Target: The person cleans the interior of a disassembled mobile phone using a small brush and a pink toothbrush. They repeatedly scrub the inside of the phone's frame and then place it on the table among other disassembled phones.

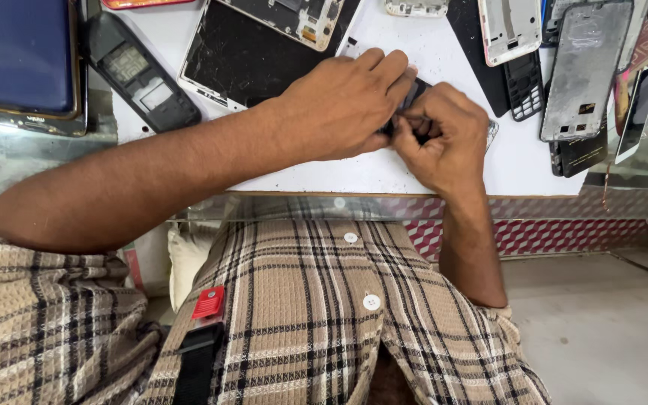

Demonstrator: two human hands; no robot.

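White work board on a glass counter lies strewn with stripped handsets: a large cracked black screen panel, a grey metal phone back frame and a black keypad phone. At its front edge, the left hand and right hand close their fingers on a small black phone part, pinched between them above the board. Mostly hidden, the part appears mid-handling, and whether it is being freed or fitted cannot be told.

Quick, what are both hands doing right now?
Left hand: closed on a small dark phone part.
Right hand: closed, pinching the same part.
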